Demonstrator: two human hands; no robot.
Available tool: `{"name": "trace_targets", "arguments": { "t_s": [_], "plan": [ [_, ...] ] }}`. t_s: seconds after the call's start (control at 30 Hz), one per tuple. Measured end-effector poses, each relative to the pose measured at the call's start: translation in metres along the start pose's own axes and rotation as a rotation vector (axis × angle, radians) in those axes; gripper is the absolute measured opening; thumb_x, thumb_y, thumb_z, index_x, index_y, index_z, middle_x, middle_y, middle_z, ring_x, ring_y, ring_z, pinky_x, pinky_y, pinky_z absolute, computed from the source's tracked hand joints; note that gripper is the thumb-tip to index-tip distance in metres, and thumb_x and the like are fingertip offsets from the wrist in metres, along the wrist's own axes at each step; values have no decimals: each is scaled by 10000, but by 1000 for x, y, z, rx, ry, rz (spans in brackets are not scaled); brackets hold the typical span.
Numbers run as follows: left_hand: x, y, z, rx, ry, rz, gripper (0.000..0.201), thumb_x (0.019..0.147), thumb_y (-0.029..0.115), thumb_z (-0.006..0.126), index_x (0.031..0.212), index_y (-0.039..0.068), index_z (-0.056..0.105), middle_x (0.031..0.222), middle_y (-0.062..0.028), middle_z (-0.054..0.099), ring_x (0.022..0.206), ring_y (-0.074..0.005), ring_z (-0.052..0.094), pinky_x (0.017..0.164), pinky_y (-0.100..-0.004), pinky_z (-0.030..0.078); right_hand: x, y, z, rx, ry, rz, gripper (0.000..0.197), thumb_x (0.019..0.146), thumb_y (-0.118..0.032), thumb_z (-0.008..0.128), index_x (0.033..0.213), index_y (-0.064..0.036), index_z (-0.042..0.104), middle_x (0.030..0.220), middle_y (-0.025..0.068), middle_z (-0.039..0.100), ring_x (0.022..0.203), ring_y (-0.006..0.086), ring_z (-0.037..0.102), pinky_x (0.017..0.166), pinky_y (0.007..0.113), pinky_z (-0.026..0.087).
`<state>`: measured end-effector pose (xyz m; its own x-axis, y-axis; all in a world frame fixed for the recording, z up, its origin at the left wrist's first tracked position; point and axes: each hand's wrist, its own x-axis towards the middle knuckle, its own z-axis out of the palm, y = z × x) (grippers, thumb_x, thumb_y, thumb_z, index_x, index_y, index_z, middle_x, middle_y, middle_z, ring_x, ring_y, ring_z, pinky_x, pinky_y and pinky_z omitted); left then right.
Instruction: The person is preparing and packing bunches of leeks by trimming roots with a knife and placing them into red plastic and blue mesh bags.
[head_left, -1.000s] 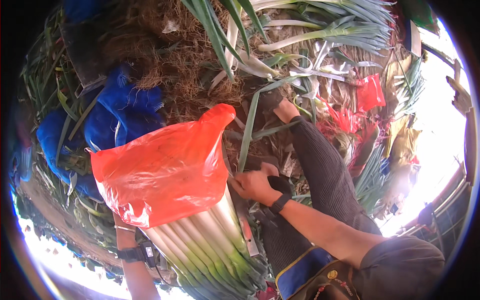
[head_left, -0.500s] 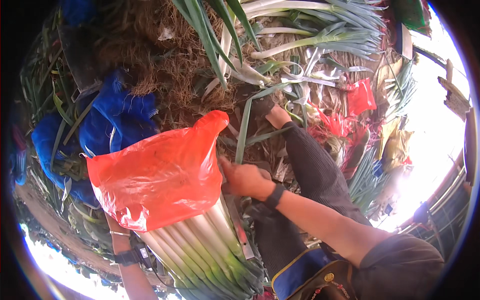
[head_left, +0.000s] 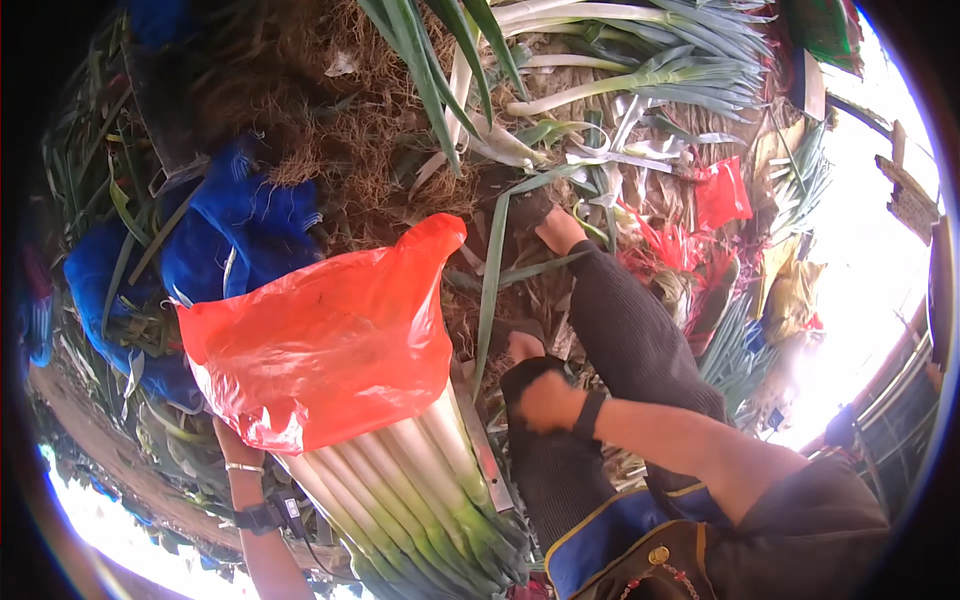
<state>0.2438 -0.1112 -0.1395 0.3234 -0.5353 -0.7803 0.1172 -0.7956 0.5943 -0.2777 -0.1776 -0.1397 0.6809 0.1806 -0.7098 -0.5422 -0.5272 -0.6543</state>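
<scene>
A bundle of leeks (head_left: 410,480) lies in front of me, white stalks away from me and green leaves toward me. A red plastic bag (head_left: 330,345) covers its far end. My left hand (head_left: 228,434) reaches in at the bag's left edge; the bag hides its fingers. My right hand (head_left: 548,402) is over my dark trouser leg, to the right of the bundle and apart from the bag. Motion blurs its fingers, and nothing can be made out in it. A flat metal strip (head_left: 483,450) with a reddish mark lies along the bundle's right side.
Blue mesh bags (head_left: 235,225) lie at the left beside loose leaves. A heap of cut roots (head_left: 330,130) spreads beyond the red bag. More leeks (head_left: 650,75) are laid out at the far right. Red plastic scraps (head_left: 722,195) lie among trimmings on the right.
My right hand has come away from the red bag's right edge and moved right and toward me, over my leg. The bag's far right corner has shifted slightly.
</scene>
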Motion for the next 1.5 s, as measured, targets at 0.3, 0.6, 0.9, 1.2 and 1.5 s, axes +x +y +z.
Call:
{"name": "trace_targets", "arguments": {
  "t_s": [0.3,0.6,0.9,1.2,1.5],
  "plan": [
    [0,4,13,-563,47,-194,374,947,184,443,1291,36,452,1238,-106,550,1089,-222,563,908,-376,500,83,19,-100,584,477,222,445,746,-138,562,1179,-45,518,811,173,660,729,367,643,602,478,500],
    [-2,-69,-48,-632,-80,-203,396,963,295,414,1286,71,470,1240,-105,558,1105,-256,556,941,-409,479,13,1,-25,191,165,-261,152,678,-204,618,797,-125,668,692,130,639,646,340,630,565,462,487],
    [1,-49,-13,-231,-34,-284,383,915,302,471,1229,87,525,1253,-137,550,1134,-276,535,965,-416,444,4,27,-53,223,394,-2,659,764,-258,636,1307,35,406,938,213,644,759,361,648,623,480,490],
    [-45,38,26,1658,-429,-585,291,826,303,579,1015,106,680,1062,-197,651,979,-339,625,856,-451,497,77,29,-82,626,581,-7,487,783,-169,550,1243,-47,448,690,205,612,622,406,600,562,494,481],
    [-32,28,-2,721,173,-57,135,829,111,574,793,5,650,616,-102,647,526,-190,620,518,-307,475,-6,-10,-41,142,-95,-454,143,773,-186,560,867,-123,646,705,99,632,676,315,650,559,447,501]
  ]
}}
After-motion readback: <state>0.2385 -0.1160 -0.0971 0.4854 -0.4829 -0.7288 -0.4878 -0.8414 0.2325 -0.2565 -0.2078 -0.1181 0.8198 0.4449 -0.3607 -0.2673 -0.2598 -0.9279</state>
